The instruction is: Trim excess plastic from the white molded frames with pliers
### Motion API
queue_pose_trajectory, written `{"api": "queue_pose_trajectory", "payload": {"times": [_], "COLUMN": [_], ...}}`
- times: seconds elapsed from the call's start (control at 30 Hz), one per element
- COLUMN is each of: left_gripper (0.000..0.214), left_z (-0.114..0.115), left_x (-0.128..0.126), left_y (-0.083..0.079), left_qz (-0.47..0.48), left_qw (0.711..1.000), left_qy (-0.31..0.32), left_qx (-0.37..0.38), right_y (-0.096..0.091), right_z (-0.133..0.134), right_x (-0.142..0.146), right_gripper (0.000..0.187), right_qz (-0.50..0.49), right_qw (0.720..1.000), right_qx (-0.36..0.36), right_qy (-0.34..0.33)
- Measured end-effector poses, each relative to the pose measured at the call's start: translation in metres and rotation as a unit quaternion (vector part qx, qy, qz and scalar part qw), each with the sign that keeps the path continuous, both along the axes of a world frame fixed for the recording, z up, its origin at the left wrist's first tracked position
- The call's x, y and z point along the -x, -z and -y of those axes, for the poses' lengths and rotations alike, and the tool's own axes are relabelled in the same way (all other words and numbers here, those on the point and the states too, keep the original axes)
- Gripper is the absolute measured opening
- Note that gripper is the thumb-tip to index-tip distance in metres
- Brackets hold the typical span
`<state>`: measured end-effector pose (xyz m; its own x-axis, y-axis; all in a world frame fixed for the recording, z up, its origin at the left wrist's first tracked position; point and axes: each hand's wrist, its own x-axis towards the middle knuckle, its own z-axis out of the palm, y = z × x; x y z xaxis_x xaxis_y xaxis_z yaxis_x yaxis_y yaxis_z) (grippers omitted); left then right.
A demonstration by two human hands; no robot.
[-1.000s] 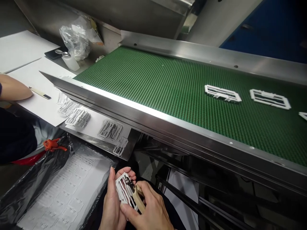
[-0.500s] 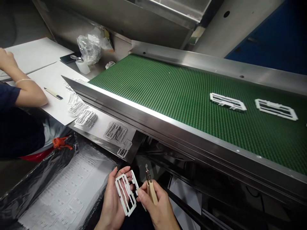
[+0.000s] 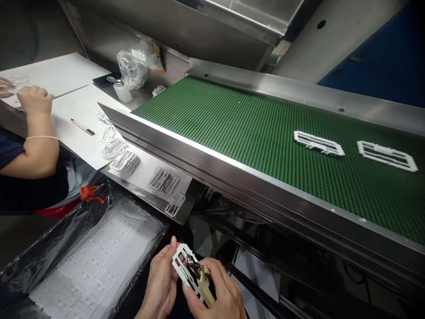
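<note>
My left hand (image 3: 162, 279) holds a white plastic frame (image 3: 179, 265) with long slots, its thumb and fingers along the left edge. Cream-handled nippers (image 3: 205, 285) are gripped in my right hand (image 3: 222, 292). Their metal jaws lie over the slotted part of the frame; whether they touch it I cannot tell. The frame's lower end is partly hidden by the nippers and my right thumb.
Two white frames (image 3: 319, 143) lie on a green conveyor belt (image 3: 226, 119) with a metal side rail (image 3: 232, 170). Stacked frames (image 3: 124, 160) and a knife (image 3: 83, 126) are on the table at left, beside a co-worker's arm (image 3: 41, 146). Below stands a bin lined with black plastic (image 3: 139, 257).
The nippers have tipped from upright down over the frame, and my hands have come closer together. A second white piece seen between my hands no longer shows separately. The co-worker's hands have come into view.
</note>
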<state>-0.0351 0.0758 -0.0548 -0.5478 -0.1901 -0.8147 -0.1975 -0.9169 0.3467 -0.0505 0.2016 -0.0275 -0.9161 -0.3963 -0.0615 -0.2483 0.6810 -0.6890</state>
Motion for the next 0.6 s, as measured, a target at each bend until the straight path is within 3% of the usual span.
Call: {"api": "queue_pose_trajectory", "payload": {"times": [0.1,0.17,0.43,0.6], "left_gripper": [0.018,0.014,0.015,0.024], "left_z": [-0.001,-0.001,0.001,0.002], "left_x": [0.002,0.004,0.019,0.025], "left_y": [0.000,-0.001,-0.012,-0.012], "left_qz": [-0.003,-0.005,0.023,0.061], "left_qw": [1.000,0.999,0.996,0.992], "left_qy": [-0.021,-0.039,-0.078,-0.090], "left_qx": [0.013,0.019,-0.021,-0.058], "right_y": [0.010,0.015,0.031,0.041], "right_z": [-0.004,-0.005,-0.008,-0.003], "right_x": [0.005,0.009,0.014,0.013], "right_gripper": [0.036,0.037,0.041,0.035], "right_qz": [-0.139,-0.180,-0.208,-0.146], "right_qw": [0.988,0.980,0.970,0.987], "right_qx": [-0.018,-0.028,-0.038,0.012], "right_qy": [-0.065,-0.083,-0.116,-0.068]}}
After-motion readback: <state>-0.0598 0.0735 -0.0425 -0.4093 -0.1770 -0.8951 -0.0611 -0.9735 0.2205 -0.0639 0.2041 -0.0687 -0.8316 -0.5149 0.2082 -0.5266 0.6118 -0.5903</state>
